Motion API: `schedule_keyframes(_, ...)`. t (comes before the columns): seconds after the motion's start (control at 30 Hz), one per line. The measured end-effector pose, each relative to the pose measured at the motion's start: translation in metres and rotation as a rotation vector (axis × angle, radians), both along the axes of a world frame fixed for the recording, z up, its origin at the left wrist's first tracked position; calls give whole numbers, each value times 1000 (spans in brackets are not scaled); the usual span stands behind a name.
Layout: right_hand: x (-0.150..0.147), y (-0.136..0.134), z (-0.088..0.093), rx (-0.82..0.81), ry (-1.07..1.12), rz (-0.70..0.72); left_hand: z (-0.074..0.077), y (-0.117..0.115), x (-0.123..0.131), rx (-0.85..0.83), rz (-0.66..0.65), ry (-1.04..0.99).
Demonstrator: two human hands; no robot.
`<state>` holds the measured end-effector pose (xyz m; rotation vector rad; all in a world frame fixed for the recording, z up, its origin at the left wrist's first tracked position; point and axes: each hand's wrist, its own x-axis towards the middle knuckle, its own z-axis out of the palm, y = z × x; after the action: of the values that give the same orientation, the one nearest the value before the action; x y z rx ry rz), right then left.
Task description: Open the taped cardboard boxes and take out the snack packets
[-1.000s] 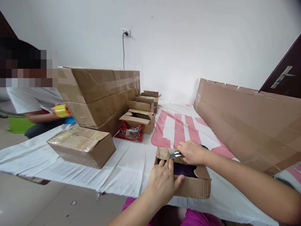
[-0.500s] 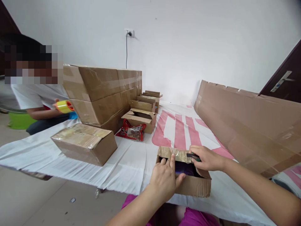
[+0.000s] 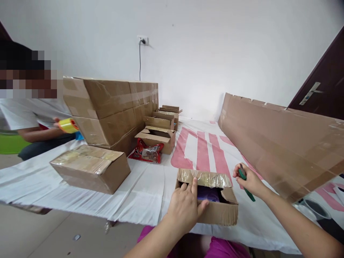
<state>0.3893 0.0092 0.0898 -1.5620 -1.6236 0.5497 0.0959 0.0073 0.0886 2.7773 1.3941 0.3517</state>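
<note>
A small cardboard box (image 3: 219, 215) lies in front of me at the table's near edge, partly open on top. Clear tape, wrinkled, covers its far flap (image 3: 212, 179). Through the gap shows something purple (image 3: 208, 194), mostly hidden. My left hand (image 3: 184, 202) grips the box: the index finger rests on the flap, other fingers curl at the opening, and the thumb is by the near wall. Just right of the box, my right hand (image 3: 249, 181) is closed around a green utility knife (image 3: 249, 195), held apart from the cardboard.
A taped box (image 3: 115, 176) sits to the left, with stacked cartons (image 3: 113, 98) behind. Near a red snack packet (image 3: 146, 151) stand several open boxes (image 3: 168, 146). A large cardboard panel (image 3: 268, 143) leans at right. At left, another person holds a yellow tape roll (image 3: 67, 125).
My right hand has drawn the knife away from the taped flap, moving right. My left hand stays on the box. The view has shifted slightly.
</note>
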Motion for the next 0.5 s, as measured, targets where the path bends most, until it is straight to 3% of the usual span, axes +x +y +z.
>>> schedule_keyframes(0.13,26,-2,-40,-28,48,-80,-1,2,1,18,-3,20)
schedule_keyframes(0.23,35,0,-60,-5,57,-162,-3,2,0,42,-3,12)
schedule_keyframes(0.5,44,-5,-65,102,66,-414,-6,0,0,30,6,-22)
